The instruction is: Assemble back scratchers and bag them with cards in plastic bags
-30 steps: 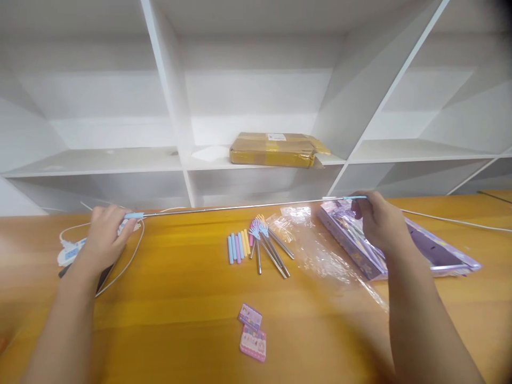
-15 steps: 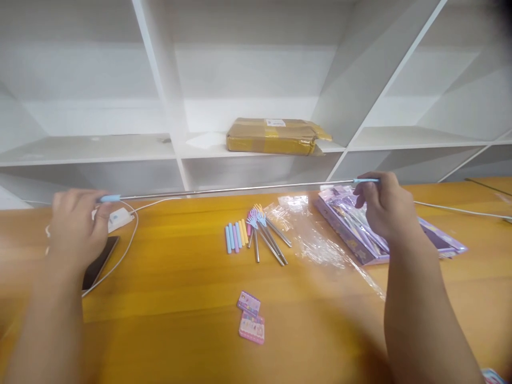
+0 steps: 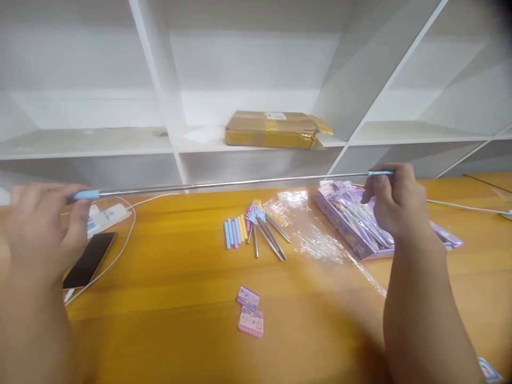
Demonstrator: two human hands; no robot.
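My left hand (image 3: 50, 224) is closed on the blue grip of a telescopic back scratcher (image 3: 224, 184), whose thin metal rod is drawn out long above the table. At the rod's far end, my right hand (image 3: 394, 200) pinches the light-blue end piece, largely hidden by the fingers. Below the rod lie several shorter back scratchers (image 3: 267, 234) with hand-shaped heads in blue, purple and yellow. Beside them is a row of coloured handle sleeves (image 3: 236, 233) in blue, purple and yellow. Two small pink and purple cards (image 3: 251, 321) overlap nearer to me.
Crumpled clear plastic wrappers (image 3: 320, 245) lie right of centre. A purple box (image 3: 360, 253) of wrapped items sits under my right hand. By my left hand are a phone (image 3: 90, 261) and a white cable (image 3: 130, 234). Behind, a cardboard parcel (image 3: 276, 130) rests on white shelving (image 3: 260, 64).
My hands have moved farther apart, left hand to the left and right hand to the right. The back scratcher's rod now spans a longer stretch between them.
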